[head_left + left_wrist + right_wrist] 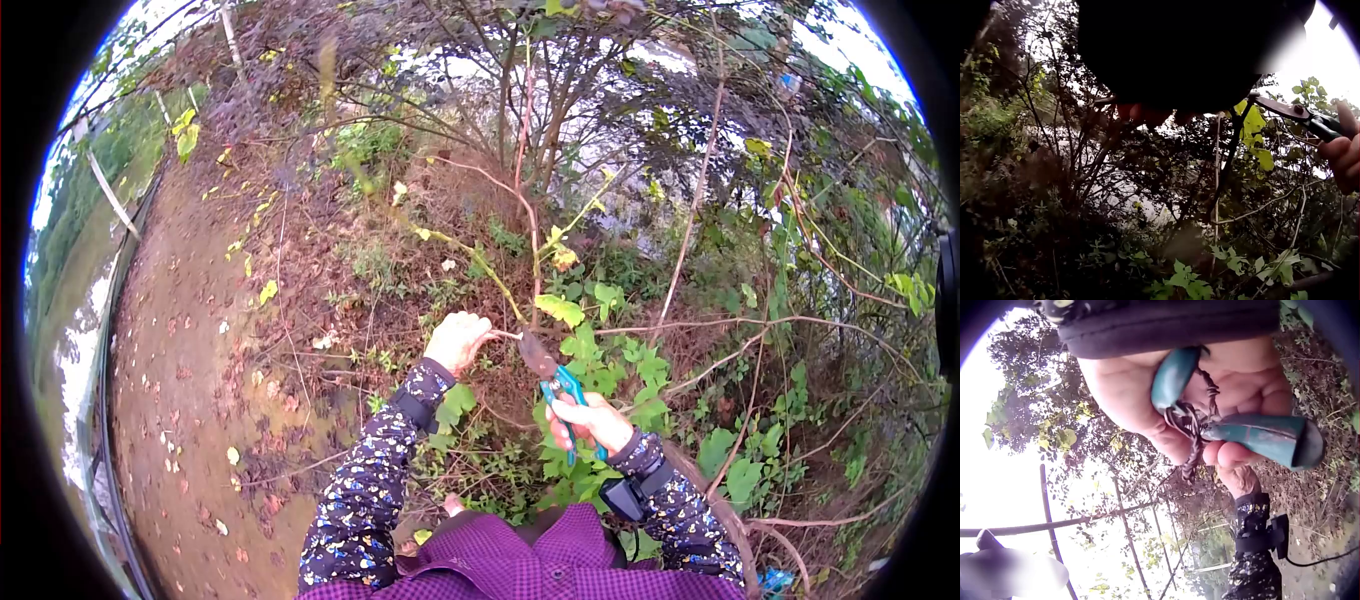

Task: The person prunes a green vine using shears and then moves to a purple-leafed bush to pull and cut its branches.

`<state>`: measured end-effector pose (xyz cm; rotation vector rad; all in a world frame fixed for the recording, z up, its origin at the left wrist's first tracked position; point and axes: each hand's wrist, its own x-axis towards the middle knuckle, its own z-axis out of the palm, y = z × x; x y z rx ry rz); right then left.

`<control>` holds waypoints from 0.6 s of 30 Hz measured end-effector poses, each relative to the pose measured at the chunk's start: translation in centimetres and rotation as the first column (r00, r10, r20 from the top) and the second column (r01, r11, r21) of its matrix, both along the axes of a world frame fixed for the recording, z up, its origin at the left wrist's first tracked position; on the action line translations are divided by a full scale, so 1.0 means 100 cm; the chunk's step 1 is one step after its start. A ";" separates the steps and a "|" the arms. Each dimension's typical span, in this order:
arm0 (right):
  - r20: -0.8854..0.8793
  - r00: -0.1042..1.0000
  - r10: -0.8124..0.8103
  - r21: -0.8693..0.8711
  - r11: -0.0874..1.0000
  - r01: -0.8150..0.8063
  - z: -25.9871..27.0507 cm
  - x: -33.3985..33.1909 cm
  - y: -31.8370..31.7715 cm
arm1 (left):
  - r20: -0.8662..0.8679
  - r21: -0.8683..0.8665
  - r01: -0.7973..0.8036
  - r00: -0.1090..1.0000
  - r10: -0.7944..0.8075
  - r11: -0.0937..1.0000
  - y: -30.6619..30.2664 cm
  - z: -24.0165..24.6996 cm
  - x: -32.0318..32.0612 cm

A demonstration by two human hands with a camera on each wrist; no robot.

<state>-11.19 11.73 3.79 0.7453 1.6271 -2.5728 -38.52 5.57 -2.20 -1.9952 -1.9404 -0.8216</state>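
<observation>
Pruning shears (538,356) with teal handles are gripped in my right hand (592,420), fingers curled round them. Their blades meet a thin stem beside the upright branch (535,250). My left hand (458,340), to the left of the blades, pinches the end of a thin reddish stem (505,334). In the left wrist view the shears (1285,109) touch a dark branch (1232,147), and a dark shape hides most of my left hand. The right wrist view shows the teal handles (1260,434) against the palm, with a twisted cord round them.
A purple-leaved shrub (560,90) rises ahead. Green leafy plants (590,350) and long bare stems (700,190) spread at the right. A dirt path (190,380) with fallen leaves runs along the left, beside a dark edging and water.
</observation>
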 end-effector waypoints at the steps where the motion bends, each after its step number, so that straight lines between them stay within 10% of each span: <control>1: -0.013 1.000 0.002 -0.016 1.000 -0.002 0.008 0.002 -0.003 | -0.014 0.007 0.015 1.000 -0.015 1.000 0.008 -0.001 -0.006; 11: -0.287 0.950 -0.121 -0.393 0.920 -0.002 0.031 0.024 -0.024 | 0.086 0.219 -0.052 0.996 0.033 0.974 0.098 0.080 -0.026; 18: -0.337 0.902 -0.271 -0.354 0.924 0.145 0.032 0.023 -0.056 | -0.285 0.128 0.162 0.951 -0.120 0.978 0.138 0.123 -0.012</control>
